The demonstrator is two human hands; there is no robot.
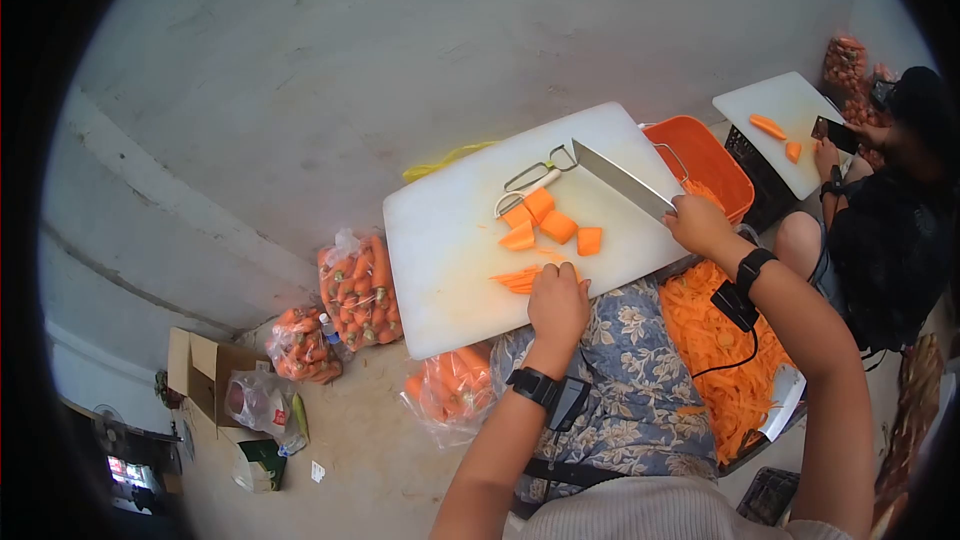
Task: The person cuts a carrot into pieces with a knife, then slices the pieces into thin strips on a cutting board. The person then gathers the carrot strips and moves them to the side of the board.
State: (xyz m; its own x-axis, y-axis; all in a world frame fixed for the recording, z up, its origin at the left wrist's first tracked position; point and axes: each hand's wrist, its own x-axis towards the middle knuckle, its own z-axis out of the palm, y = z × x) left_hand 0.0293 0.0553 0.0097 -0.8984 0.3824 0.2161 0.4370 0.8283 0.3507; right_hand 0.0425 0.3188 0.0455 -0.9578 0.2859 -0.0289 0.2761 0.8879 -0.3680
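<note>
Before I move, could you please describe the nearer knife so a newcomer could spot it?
Start at the nearer white board. At its right side, the right hand grips a knife. Its blade looks silvery, while the co-worker's knife looks dark.

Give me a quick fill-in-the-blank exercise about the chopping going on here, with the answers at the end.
The wearer's ____ hand grips the knife.
The other hand is at the strips on a board coloured ____.
Chunks and strips share one colour: ____.
A bag beside the board holds vegetables called ____.

Missing words: right; white; orange; carrots.
</note>
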